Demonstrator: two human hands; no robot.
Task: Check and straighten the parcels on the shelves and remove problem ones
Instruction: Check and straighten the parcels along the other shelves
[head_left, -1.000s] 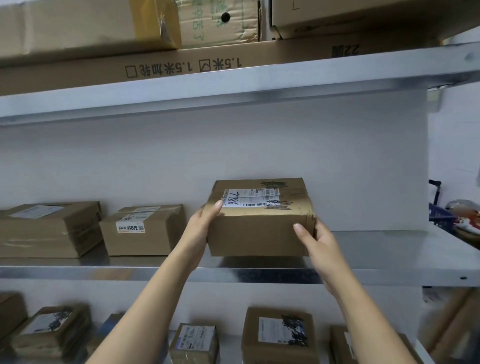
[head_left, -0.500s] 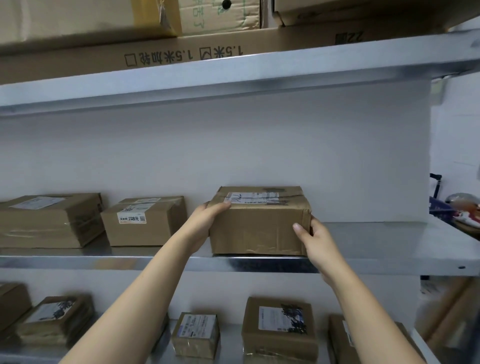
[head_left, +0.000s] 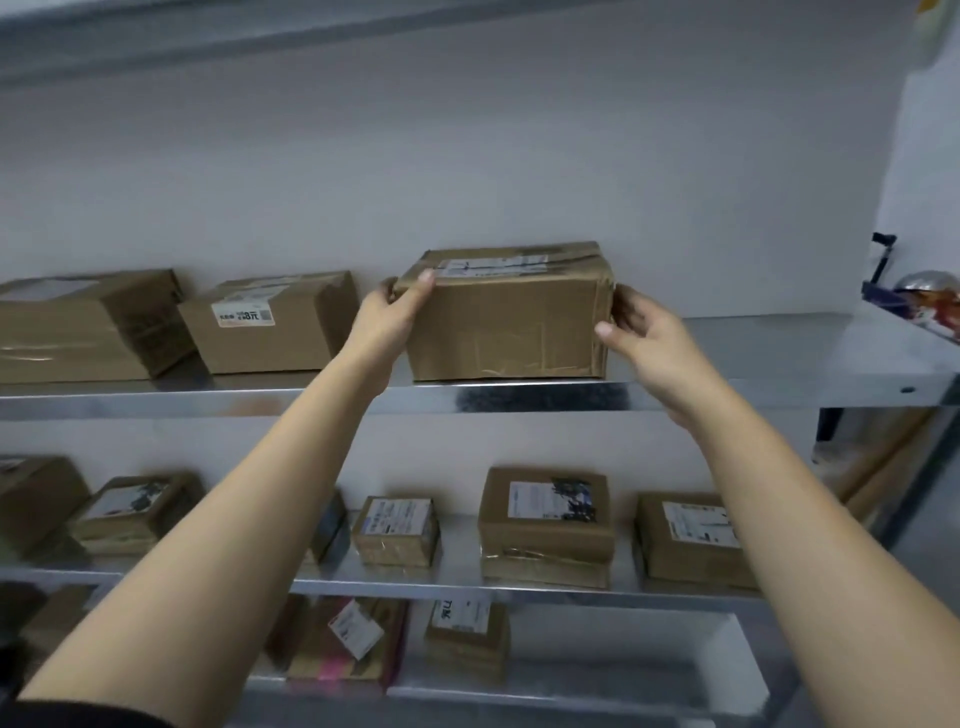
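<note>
A brown cardboard parcel (head_left: 506, 322) with a white label on top sits flat on the middle metal shelf (head_left: 727, 358), close to its front edge. My left hand (head_left: 387, 317) grips its upper left corner, thumb on the top front edge. My right hand (head_left: 641, 332) holds its right side, thumb on the front right edge and fingers curled behind. Two more brown parcels, one (head_left: 270, 322) and a larger one (head_left: 78, 327), stand to the left on the same shelf.
The lower shelf (head_left: 457, 582) carries several labelled parcels, among them one (head_left: 545, 525) below my hands. More parcels (head_left: 467, 639) lie on the bottom shelf. The middle shelf is bare to the right of the held parcel. Colourful clutter (head_left: 924, 301) sits at the far right.
The parcel came down from its tilted, lifted pose and now lies flat on the shelf. Both hands slid to its side edges. My view dropped, showing the lower shelves.
</note>
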